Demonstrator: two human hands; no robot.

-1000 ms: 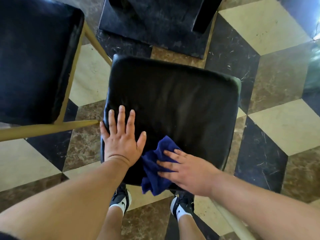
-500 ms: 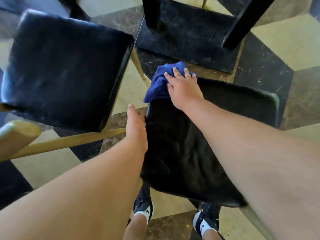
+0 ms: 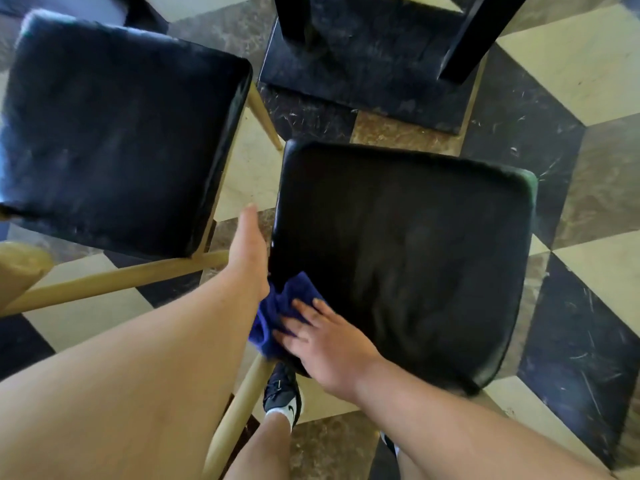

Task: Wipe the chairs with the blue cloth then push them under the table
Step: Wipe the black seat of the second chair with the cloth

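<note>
A black padded chair seat (image 3: 408, 258) lies below me, right of centre. My right hand (image 3: 325, 348) lies flat on the blue cloth (image 3: 277, 313), pressing it onto the seat's near left corner. My left hand (image 3: 247, 251) rests edge-on against the seat's left side, fingers together and mostly hidden from above. A second black chair seat (image 3: 114, 133) with pale wooden legs stands to the left.
The black table base plate (image 3: 367, 74) and two dark table legs (image 3: 464, 36) stand just beyond the chairs. A wooden chair rail (image 3: 114, 282) runs across at the left. My shoes (image 3: 284, 393) stand under the near seat edge on the chequered floor.
My right hand has drawn the blue cloth back from the seat's far left corner to its near left corner. My left hand has stayed at the seat's left side.
</note>
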